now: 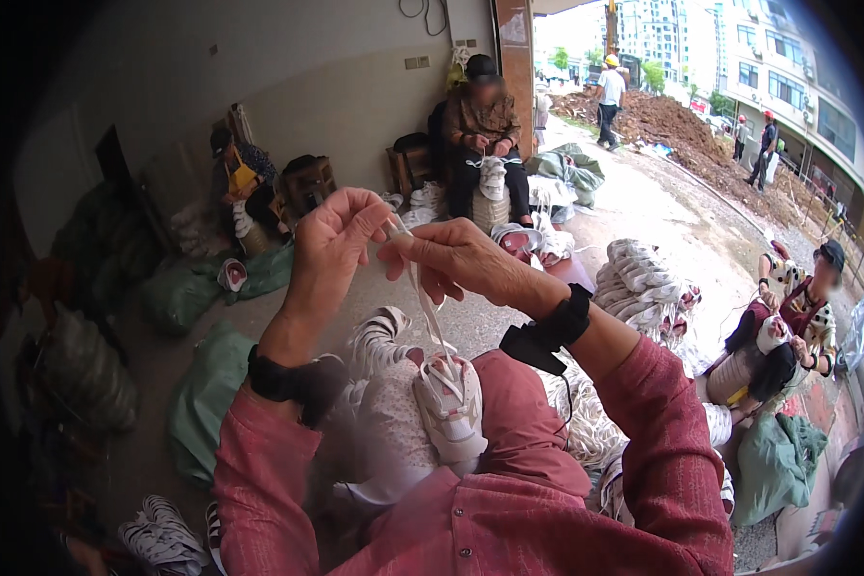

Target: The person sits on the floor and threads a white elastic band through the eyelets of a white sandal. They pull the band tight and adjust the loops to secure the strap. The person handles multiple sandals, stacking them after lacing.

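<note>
A white shoelace (426, 312) runs up from a white shoe (451, 403) with a pink lining, which rests at my lap on a pale, speckled rounded support (379, 432). Above it, my left hand (341, 230) is closed, thumb and finger pinching the lace's upper end. Close beside it, my right hand (461, 257) pinches the same lace, its other fingers curled below. Both hands are raised well over the shoe, nearly touching each other. Dark bands circle both wrists.
Stacked white shoes (643, 283) stand to the right, near a heap of white laces (586, 418). Green sacks (211, 394) lie at left, another green sack (782, 461) at right. Seated co-workers (485, 125) handle shoes at the back and right. More shoes (161, 538) sit lower left.
</note>
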`<action>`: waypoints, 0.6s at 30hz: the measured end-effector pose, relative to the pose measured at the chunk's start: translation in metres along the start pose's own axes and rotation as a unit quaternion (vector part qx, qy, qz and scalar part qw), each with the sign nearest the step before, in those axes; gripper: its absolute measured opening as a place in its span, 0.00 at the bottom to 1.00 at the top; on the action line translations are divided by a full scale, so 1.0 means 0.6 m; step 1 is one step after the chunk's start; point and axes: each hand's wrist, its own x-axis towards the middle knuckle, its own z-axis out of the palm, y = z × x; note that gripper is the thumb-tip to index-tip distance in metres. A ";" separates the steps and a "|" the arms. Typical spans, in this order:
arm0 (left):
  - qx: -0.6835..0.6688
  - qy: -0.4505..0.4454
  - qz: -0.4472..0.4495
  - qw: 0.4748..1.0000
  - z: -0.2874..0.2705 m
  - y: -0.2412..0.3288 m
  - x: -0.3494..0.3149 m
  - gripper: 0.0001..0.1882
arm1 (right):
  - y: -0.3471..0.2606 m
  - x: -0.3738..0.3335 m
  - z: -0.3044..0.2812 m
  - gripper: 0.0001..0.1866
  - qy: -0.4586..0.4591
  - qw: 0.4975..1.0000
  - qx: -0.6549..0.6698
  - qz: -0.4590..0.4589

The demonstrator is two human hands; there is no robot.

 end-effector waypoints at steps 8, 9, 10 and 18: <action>0.108 -0.039 0.091 0.989 -0.025 0.131 0.104 0.13 | -0.127 0.041 -0.039 0.18 0.039 0.990 0.109 -0.083; 0.118 -0.045 0.097 0.987 -0.023 0.149 0.111 0.13 | -0.136 0.045 -0.047 0.17 0.033 0.988 0.117 -0.091; 0.116 -0.040 0.101 0.987 -0.024 0.163 0.120 0.13 | -0.149 0.050 -0.052 0.17 0.031 0.987 0.113 -0.111; 0.167 -0.043 0.182 0.968 -0.036 0.276 0.177 0.13 | -0.253 0.066 -0.083 0.20 0.023 0.974 0.060 -0.216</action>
